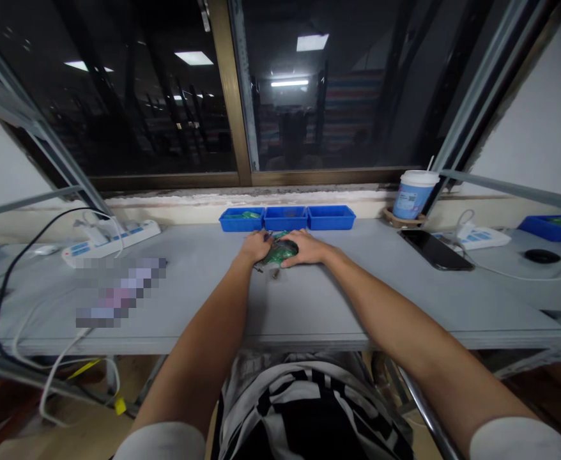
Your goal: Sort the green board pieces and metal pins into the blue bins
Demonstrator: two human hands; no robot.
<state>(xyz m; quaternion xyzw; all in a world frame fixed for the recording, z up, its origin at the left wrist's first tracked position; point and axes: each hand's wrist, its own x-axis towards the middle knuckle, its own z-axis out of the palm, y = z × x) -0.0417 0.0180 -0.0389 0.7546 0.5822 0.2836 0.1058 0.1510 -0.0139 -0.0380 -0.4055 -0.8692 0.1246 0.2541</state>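
A small heap of green, shiny pieces [275,254], which look like little plastic packets with a dark round part among them, lies on the grey table. My left hand [256,246] rests against the heap's left side, palm down, its fingers partly hidden. On the other side my right hand [307,248] curves around the heap, thumb and fingers spread apart. Both hands touch the pieces and neither is closed around one. A small brownish piece [275,274] lies loose just in front of the heap. The exact kind of these pieces is too small to tell.
Behind my hands stand three blue bins: the left bin [241,225] holds green pieces, beside the middle bin [285,225] and right bin [331,223]. A lidded cup [409,197], phone [434,249] and power strip [484,238] are on the right; another power strip [117,241] is left.
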